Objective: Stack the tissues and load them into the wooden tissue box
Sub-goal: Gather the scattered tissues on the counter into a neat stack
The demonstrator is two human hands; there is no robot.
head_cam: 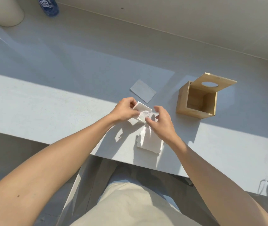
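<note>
White tissue [142, 112], folded small and lit by the sun, was pinched at its left edge between the thumb and fingers of the left hand [124, 110], raised a little above the grey table [48, 101]. The right hand [161, 123] hovered just beside it with its fingers spread and curled, the thumb tip near the tissue's lower right corner; whether it touched could not be told, and it gripped nothing. Below that hand a stack of tissues [149, 141] lay flat near the table's front edge, its edges uneven. Another folded tissue [142, 91] lay in shadow just beyond the hands. To the right stood the wooden tissue box [195, 103], empty as far as could be seen, its lid [218, 82] with the oval hole swung back and open.
</note>
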